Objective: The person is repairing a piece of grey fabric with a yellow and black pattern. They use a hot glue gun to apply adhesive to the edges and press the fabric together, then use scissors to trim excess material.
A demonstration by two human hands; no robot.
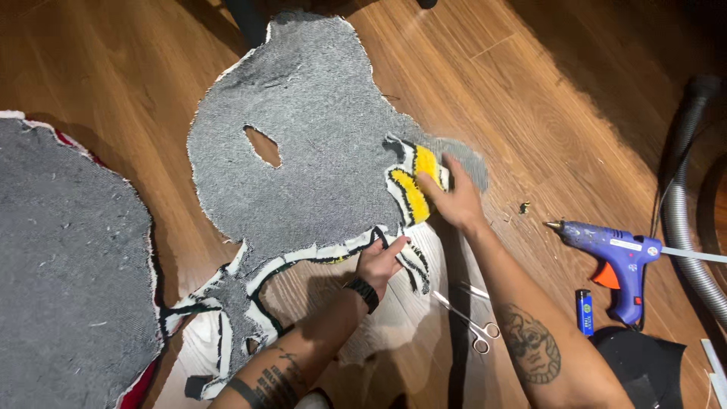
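A large grey-backed tufted rug piece lies face down on the wooden floor, with an oval hole in it. Its right edge is folded over, showing yellow, black and white pile. My right hand presses on that folded yellow part with fingers spread. My left hand, a black watch on its wrist, pinches the rug's white and black lower edge.
Scissors lie between my forearms. A blue glue gun and a blue lighter lie at the right, by a grey hose. Another grey-backed rug lies at the left. Black fabric lies at lower right.
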